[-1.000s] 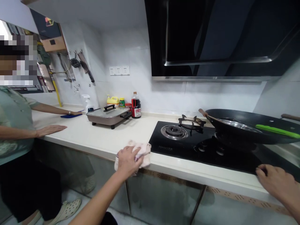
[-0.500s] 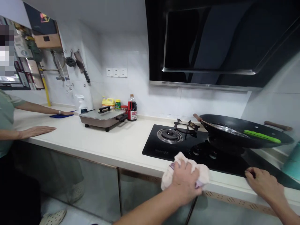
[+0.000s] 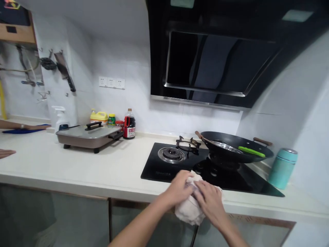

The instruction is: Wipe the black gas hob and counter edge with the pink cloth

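The pale cloth point(image 3: 190, 210) is lying bunched in the lower centre of the frame, at the front edge of the worktop point(image 3: 102, 168), its lower folds overlapping the cabinet fronts. Whether it is pressing on the surface or hanging just clear, one cannot tell.

Your left hand point(image 3: 181, 189) is gripping it from the left, fingers half curled over the folds. Your right hand point(image 3: 212, 201) is gripping from the other side, fingers partly bent and slightly apart; their tips are nearly meeting the left hand's.

The change: half a second earlier the left hand was holding the cloth alone, and the right was resting empty near the stove's front edge, farther right. Now both are sharing the cloth, so the handling is apparently becoming two-handed, with neither hand bracing on the worktop.

Just behind, the black stove point(image 3: 246, 179) is bearing the wok point(image 3: 223, 157), right of centre, in which a green-handled utensil point(image 3: 251, 151) is lying. A turquoise flask point(image 3: 282, 169), barely entering the earlier view, is now standing wholly visible at right. The lidded electric pan point(image 3: 82, 141) is standing left of centre; at the left edge, a co-worker's hand point(image 3: 36, 127) is resting on a blue cloth point(image 3: 12, 131).
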